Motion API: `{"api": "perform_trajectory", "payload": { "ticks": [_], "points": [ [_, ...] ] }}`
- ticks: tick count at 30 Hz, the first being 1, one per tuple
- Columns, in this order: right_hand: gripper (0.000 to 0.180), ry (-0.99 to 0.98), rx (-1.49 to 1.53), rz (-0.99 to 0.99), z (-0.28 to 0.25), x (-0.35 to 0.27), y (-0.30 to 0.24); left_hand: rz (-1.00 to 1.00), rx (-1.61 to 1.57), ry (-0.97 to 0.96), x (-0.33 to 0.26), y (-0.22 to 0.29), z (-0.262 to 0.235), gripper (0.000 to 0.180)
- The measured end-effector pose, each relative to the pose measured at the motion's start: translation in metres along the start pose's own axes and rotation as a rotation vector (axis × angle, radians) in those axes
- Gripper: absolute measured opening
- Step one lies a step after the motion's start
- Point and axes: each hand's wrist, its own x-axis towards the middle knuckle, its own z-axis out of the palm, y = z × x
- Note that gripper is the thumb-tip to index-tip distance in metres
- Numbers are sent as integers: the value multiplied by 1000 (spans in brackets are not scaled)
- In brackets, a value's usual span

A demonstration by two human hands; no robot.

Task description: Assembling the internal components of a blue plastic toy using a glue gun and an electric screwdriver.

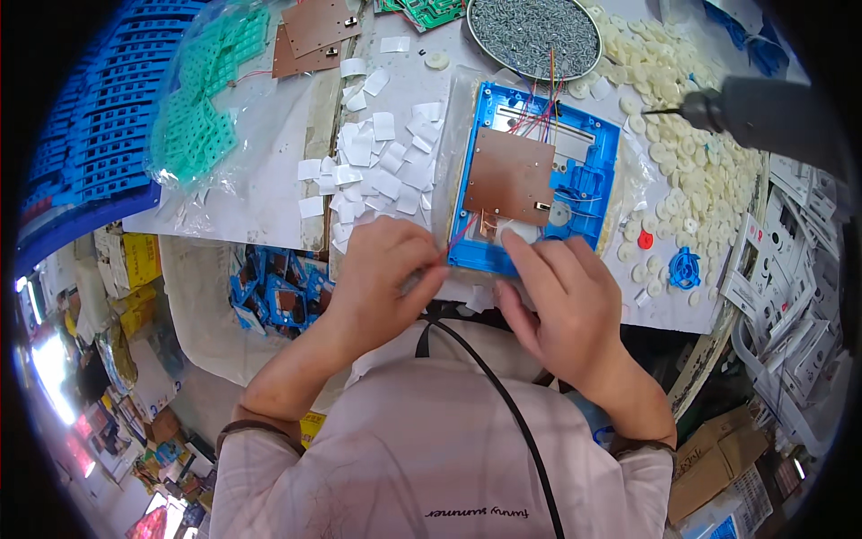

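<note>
A blue plastic housing (pixel 584 153) lies open on the white bench, with a brown circuit board (pixel 507 175) set in it and thin red and blue wires running off its top. My left hand (pixel 382 278) rests at the housing's near left corner, fingers pinched on a small white piece beside a red wire. My right hand (pixel 557 301) sits at the near edge, its index finger pressing on a white part (pixel 521 236) inside the housing. Whether the right hand grips anything I cannot tell.
Several white paper squares (pixel 377 157) lie left of the housing. A round tray of grey screws (pixel 534 34) stands behind it. White plastic discs (pixel 691 153) cover the right side. A grey electric screwdriver (pixel 763 112) hangs at right. Green parts in a bag (pixel 202 99) and blue crates (pixel 99 126) sit left.
</note>
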Motion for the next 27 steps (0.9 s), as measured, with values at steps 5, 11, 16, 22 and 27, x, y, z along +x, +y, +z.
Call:
{"api": "perform_trajectory", "payload": {
  "ticks": [5, 11, 16, 22, 27],
  "points": [
    [49, -68, 17, 0, 6, 15, 2, -283, -448, 151, 13, -1, -14, 6],
    [51, -103, -38, 8, 9, 19, -2, -161, -547, 181, 59, 1, -13, 6],
    [60, -211, -132, 2, 7, 17, -4, -175, -585, 131, 67, 5, -5, 8],
    [64, -333, -198, -61, 0, 15, -3, -137, -577, 75, 63, 4, -4, 12],
    [60, -362, -121, -103, -11, 13, 6, -150, -603, 150, 60, 3, -2, 6]
  ]
}}
